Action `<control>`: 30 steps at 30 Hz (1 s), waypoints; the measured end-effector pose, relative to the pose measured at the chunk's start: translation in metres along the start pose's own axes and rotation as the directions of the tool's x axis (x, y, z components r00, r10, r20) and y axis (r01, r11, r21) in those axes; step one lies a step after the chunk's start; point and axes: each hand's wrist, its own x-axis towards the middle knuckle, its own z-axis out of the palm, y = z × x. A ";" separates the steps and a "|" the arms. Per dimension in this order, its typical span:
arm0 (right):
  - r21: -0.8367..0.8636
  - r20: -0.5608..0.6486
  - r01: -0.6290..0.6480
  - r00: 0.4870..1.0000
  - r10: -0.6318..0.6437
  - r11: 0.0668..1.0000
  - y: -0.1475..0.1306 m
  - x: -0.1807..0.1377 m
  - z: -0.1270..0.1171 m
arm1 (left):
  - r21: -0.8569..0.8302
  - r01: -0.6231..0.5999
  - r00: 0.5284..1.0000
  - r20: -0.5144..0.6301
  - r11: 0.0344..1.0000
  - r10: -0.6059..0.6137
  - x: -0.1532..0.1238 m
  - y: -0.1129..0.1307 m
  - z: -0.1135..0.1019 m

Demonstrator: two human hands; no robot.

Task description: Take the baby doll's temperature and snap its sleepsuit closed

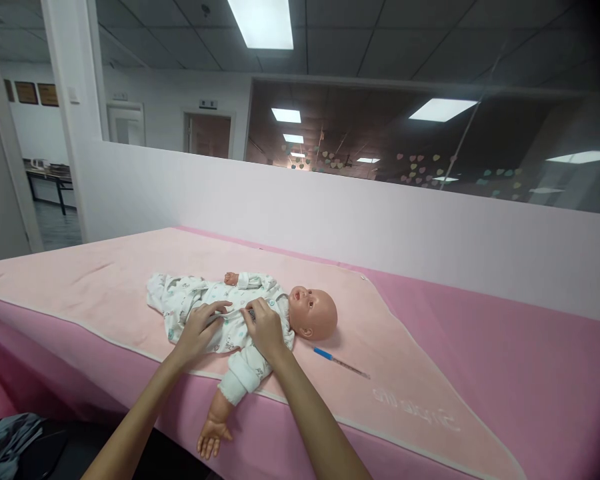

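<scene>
A baby doll (314, 313) lies on its back, its head to the right, in a white printed outfit (190, 293). My left hand (203, 328) is at the front of the outfit near the waist, fingers bent and closed on the cloth. Higher up, at the chest, my right hand (265, 327) pinches the same front; a small greyish patch shows by its fingertips, too unclear to name. The doll's near arm (245, 373) hangs over the table edge, and its far arm (231, 278) rests by its side. Beside the head lies a thin clear stick with a blue end (323, 353), resembling a thermometer.
Under the doll is a peach blanket (130, 267) with white edging, spread over a pink-covered table (530, 347). A low white wall with glass (330, 207) runs behind it. Grey cloth (10, 440) lies on a dark surface at lower left. A doorway opens at far left.
</scene>
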 end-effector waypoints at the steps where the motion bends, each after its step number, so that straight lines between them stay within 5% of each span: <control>1: -0.008 0.001 -0.001 1.000 0.001 1.000 0.000 0.000 0.000 | -0.008 -0.002 1.000 0.006 1.000 0.002 0.000 0.001 0.000; 30: -0.049 0.024 0.012 1.000 -0.011 0.999 -0.002 0.000 0.000 | -0.245 0.074 0.997 0.010 0.967 -0.074 0.002 0.011 -0.002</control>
